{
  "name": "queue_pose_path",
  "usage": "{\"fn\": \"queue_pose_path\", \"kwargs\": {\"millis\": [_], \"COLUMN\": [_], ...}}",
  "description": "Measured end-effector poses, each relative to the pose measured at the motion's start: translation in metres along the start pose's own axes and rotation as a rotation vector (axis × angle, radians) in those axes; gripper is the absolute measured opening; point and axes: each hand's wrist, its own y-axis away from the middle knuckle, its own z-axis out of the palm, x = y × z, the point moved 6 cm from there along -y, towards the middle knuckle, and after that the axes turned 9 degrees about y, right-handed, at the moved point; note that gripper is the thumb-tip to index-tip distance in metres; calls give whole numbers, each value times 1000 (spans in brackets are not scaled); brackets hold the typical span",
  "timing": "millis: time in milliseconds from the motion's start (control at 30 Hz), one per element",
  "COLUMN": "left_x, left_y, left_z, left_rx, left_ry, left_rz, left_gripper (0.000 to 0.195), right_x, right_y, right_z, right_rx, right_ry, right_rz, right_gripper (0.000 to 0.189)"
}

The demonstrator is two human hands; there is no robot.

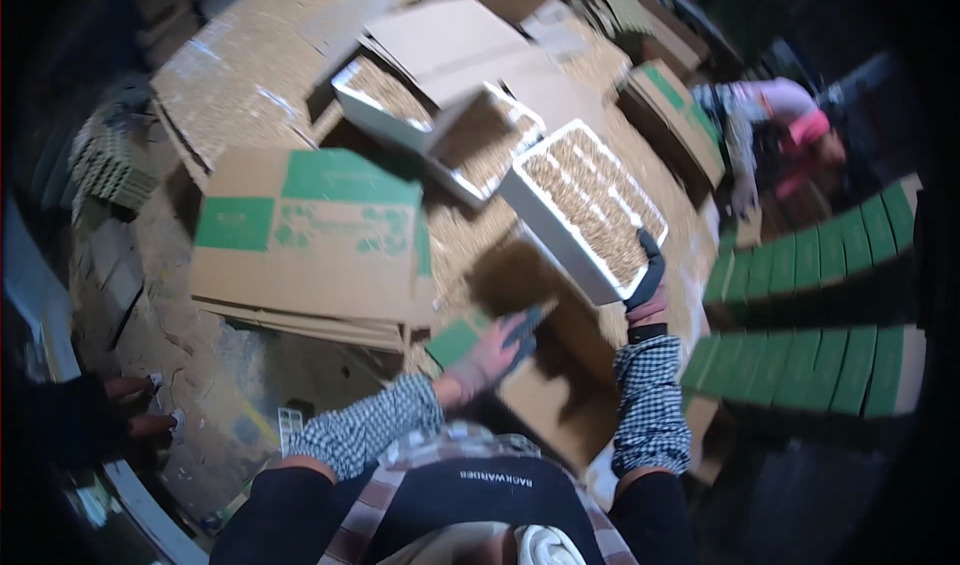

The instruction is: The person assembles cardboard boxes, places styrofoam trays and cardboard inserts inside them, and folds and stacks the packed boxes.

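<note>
My right hand (646,276), in a dark and pink glove, grips the near right corner of a white foam box (559,253) filled with tan, grain-like loose material, with pale pieces showing in rows. Over the edge of an open cardboard carton (551,400) is my left hand (499,351), gloved too, with its fingers apart and nothing seen in it. The carton stands right in front of me, its inside partly in shadow. Beyond the held box, a second white foam box (457,178) and a third (375,122) hold the same loose material.
A stack of flattened green-printed cartons (345,265) lies to the left. Plain cardboard (450,39) is at the back. Rows of green cartons (810,265) stand at right, near a co-worker (787,114) bending over. Egg-tray-like stacks (112,163) and another person's legs (142,407) are at left.
</note>
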Motion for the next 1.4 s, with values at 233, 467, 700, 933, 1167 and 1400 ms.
{"fn": "queue_pose_path", "kwargs": {"millis": [233, 467, 700, 933, 1167, 1400], "left_x": [-36, 37, 110, 233, 244, 207], "left_y": [-58, -35, -60, -214, -218, 15], "left_z": [41, 2, -9, -250, -217, 53], "left_rx": [59, -133, -389, 796, 256, -655], "left_ry": [518, 112, -441, -1395, -1830, -1282], "left_rz": [-97, 24, 411, 132, 411, 1215], "left_gripper": [51, 56, 43, 73, 26, 11], "right_x": [-17, -2, 19, 73, 35, 54], "right_y": [203, 205, 217, 211, 212, 238], "right_z": [-45, -62, -148, -118, -67, -155], "right_rx": [219, 339, 588, 622, 457, 530], "right_ry": [-59, 230, 1538, 2143, 1987, 895], "right_rz": [138, 31, 43, 410, -89, -423], "right_gripper": [52, 56, 52, 62, 50, 50]}}
